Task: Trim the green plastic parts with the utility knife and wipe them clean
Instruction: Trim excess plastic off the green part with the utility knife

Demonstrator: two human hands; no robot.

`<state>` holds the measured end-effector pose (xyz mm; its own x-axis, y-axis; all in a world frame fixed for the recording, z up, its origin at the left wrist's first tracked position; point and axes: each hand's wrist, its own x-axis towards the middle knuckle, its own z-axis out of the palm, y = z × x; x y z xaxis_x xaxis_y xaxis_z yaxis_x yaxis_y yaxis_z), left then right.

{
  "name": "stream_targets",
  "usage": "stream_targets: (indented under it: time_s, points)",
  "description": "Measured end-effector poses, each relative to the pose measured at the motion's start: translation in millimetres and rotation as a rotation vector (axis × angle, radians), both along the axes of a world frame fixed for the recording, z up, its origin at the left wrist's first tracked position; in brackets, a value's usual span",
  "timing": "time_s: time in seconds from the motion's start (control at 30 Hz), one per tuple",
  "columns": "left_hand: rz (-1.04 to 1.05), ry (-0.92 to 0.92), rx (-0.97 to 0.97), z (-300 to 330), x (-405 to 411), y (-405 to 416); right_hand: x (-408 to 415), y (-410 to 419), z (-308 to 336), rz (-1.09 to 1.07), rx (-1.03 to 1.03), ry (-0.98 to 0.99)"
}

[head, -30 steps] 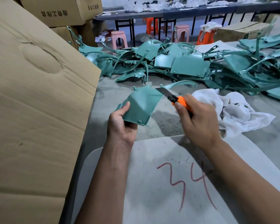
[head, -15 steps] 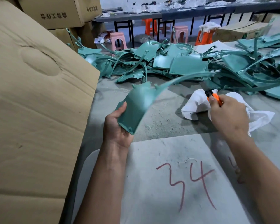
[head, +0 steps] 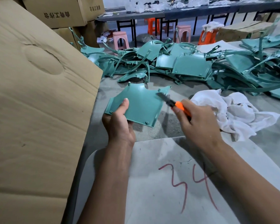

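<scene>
left hand grips green plastic part at near-left corner – thumb on top face, part held above table. right hand clenched around orange utility knife – blade tip against part's right edge. white cloth crumpled on table just beside right hand.

We've got a curved green plastic panel pinched at its near-left corner, tilted up off the counter, small screw bosses along its edges. The orange utility knife is in our other grip, blade out, tip at the panel's far-right edge. A crumpled white rag lies just right of the knife grip.
</scene>
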<state>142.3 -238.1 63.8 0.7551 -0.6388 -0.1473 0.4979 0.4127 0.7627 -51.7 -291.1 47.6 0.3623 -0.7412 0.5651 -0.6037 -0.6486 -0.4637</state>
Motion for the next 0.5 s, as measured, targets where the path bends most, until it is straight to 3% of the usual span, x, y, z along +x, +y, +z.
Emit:
stream_targets:
  time_s: [0.13,0.4,0.5]
  points:
    - [0.024,0.021,0.041,-2.1,1.2,-1.3,9.8,11.7,0.8,0.251,-0.018,0.134]
    - [-0.076,-0.072,0.004,1.1,7.3,4.9,-13.2,-13.9,0.6,-0.135,0.029,-0.055]
    - [-0.148,-0.095,-0.024,2.2,12.3,8.4,-17.9,-16.9,1.5,-0.026,-0.063,-0.146]
